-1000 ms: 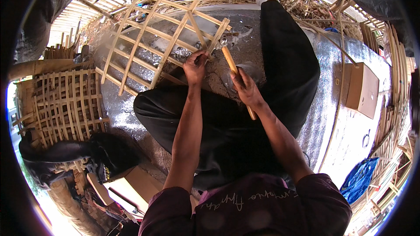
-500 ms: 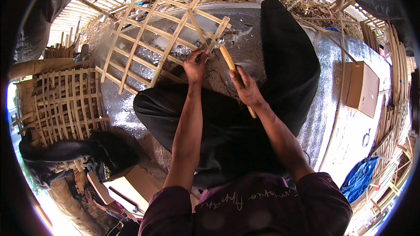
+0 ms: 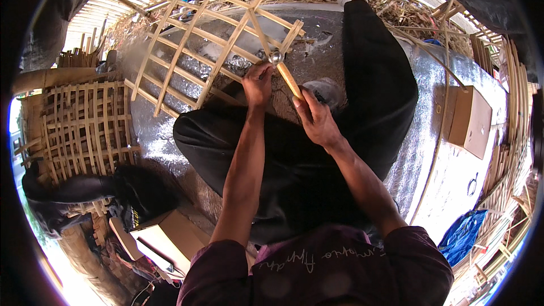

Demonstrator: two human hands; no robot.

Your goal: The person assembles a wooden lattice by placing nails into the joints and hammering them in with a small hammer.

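Observation:
A lattice of pale bamboo slats [image 3: 175, 72] lies in front of me, its near right corner beside my hands. At that corner my left hand [image 3: 258, 85] is closed, its fingers pinched against the slats. Whether a nail is also between those fingertips is hidden. My right hand [image 3: 318, 116] grips a hammer [image 3: 289, 80] by its wooden handle. The round metal head is right at the left fingertips, over the slat joint.
A silvery sheet [image 3: 419, 136] covers the ground. Cardboard boxes stand at right [image 3: 471, 116] and lower left. Another woven bamboo panel [image 3: 88, 136] is at the left, with black cloth [image 3: 141, 192] near it. A blue tarp [image 3: 463, 237] lies lower right. My outstretched leg [image 3: 377, 68] borders the work.
The hammer head has come down and left, from beside the slat end to my left fingertips. The left hand and lattice have shifted only slightly in the picture.

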